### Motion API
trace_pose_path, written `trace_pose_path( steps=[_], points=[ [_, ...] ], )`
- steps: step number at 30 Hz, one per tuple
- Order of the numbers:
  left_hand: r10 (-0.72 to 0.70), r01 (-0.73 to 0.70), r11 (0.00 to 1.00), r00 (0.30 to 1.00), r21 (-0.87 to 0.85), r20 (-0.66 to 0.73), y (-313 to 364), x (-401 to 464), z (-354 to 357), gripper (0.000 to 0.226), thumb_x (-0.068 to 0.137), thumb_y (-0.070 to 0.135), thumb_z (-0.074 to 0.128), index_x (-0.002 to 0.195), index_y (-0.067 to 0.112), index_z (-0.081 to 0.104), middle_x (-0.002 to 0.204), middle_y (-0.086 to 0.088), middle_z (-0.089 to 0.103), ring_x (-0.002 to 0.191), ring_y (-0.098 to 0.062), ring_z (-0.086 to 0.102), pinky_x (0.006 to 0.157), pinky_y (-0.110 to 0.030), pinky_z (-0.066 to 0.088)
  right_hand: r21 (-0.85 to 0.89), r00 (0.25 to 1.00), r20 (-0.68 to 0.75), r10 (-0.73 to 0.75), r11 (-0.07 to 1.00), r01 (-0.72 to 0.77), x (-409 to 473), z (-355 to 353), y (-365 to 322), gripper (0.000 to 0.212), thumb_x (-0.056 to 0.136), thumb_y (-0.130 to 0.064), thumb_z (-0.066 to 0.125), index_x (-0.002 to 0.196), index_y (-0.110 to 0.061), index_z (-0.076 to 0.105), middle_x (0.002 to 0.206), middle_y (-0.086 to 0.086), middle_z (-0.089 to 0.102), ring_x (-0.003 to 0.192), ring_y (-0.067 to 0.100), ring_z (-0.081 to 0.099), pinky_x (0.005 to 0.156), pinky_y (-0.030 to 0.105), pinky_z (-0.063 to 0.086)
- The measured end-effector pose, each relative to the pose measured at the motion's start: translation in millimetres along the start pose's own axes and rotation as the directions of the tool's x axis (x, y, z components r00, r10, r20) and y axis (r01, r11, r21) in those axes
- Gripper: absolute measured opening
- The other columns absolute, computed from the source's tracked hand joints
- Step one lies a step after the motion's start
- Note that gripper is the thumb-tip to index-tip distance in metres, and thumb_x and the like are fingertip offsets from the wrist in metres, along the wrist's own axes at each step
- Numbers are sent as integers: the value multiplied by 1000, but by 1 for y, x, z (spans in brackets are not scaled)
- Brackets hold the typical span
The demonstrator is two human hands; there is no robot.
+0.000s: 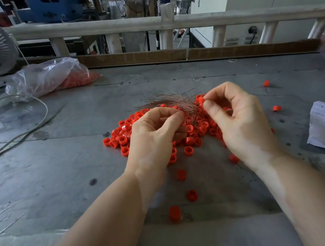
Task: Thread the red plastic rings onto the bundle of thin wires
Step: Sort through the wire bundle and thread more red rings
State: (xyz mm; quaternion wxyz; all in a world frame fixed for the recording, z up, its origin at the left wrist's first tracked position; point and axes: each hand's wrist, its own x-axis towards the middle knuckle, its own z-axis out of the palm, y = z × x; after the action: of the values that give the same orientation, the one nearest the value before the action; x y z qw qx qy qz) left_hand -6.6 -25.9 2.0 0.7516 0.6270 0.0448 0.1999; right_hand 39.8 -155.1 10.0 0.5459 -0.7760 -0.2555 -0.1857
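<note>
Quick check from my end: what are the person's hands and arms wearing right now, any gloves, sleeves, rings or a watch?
Nothing that shows. The left hand and right hand are both bare, with no gloves. No ring is visible on the fingers that face the camera, and no watch or band on either wrist. Both forearms are bare down to the bottom edge of the head view, so no sleeve shows.
</note>
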Motion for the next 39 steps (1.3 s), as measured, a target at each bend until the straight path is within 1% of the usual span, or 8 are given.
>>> trace_pose_path(
  steps=[3, 6, 9, 11, 15, 20, 28, 39],
  points=[
    [10, -9, 1000, 997, 12, -74, -2, 2, -3, 14, 86, 6, 63, 74, 13, 64, 58, 5, 63, 55, -7, 59, 56, -17, 50, -218, 998, -9, 62, 974, -63, 0, -3, 5, 24, 89, -10, 59, 74, -27, 52, 75, -10, 56, 73, 1, 52, 63, 11, 35],
    [19, -16, 1000, 995, 24, -93, -3, 3, -3, 13, 85, 7, 64, 74, 13, 65, 58, 4, 63, 55, -7, 60, 57, -17, 51, -510, 971, 178, 159, 859, -47, -3, 0, 11, 10, 88, -14, 62, 81, -21, 59, 88, -4, 52, 96, 19, 52, 77, 25, 34],
    [21, -18, 999, 996, 39, -88, -4, 3, -4, 12, 85, 9, 65, 74, 15, 65, 58, 5, 64, 57, -7, 61, 58, -17, 51, -624, 938, 272, 215, 782, 2, -4, 0, 12, 1, 84, -16, 67, 84, -17, 68, 92, -3, 48, 102, 22, 50, 85, 27, 33],
    [14, -11, 999, 997, 39, -81, -4, 3, -4, 12, 85, 9, 65, 75, 15, 65, 59, 6, 64, 57, -6, 61, 59, -17, 51, -621, 959, 219, 178, 784, -4, -3, -1, 10, 3, 81, -14, 70, 83, -15, 71, 91, -3, 48, 101, 22, 51, 84, 26, 33],
    [12, -9, 999, 999, 52, -52, -5, 4, -4, 11, 86, 9, 65, 76, 15, 66, 61, 6, 64, 58, -5, 61, 59, -16, 50, -432, 996, 33, -78, 898, 84, -2, -2, -1, 9, 84, -7, 66, 89, -11, 72, 90, -1, 59, 91, 20, 57, 84, 28, 42],
    [31, -31, 997, 1000, 71, 6, -3, 1, -3, 17, 86, 6, 63, 74, 18, 67, 63, 7, 63, 60, -5, 60, 58, -13, 48, -255, 973, 170, -156, 947, 196, -6, 4, -6, 12, 87, -8, 63, 94, -10, 72, 88, 0, 67, 88, 16, 61, 83, 30, 47],
    [40, -41, 995, 999, 95, 17, -2, -1, -2, 14, 85, 7, 65, 75, 17, 68, 61, 8, 64, 58, -2, 62, 57, -12, 48, -255, 976, 79, -201, 943, 214, -5, 2, -3, 5, 81, -7, 68, 78, -10, 70, 70, 1, 63, 69, 18, 59, 70, 42, 49],
    [54, -57, 985, 998, 163, 21, 1, -2, -2, 18, 83, 3, 66, 76, 20, 69, 62, 10, 65, 60, -4, 63, 58, -14, 51, -361, 957, 119, -266, 886, 291, -5, 1, -2, 4, 79, -6, 69, 77, -10, 70, 69, -1, 62, 69, 19, 58, 71, 40, 46]
  ],
)
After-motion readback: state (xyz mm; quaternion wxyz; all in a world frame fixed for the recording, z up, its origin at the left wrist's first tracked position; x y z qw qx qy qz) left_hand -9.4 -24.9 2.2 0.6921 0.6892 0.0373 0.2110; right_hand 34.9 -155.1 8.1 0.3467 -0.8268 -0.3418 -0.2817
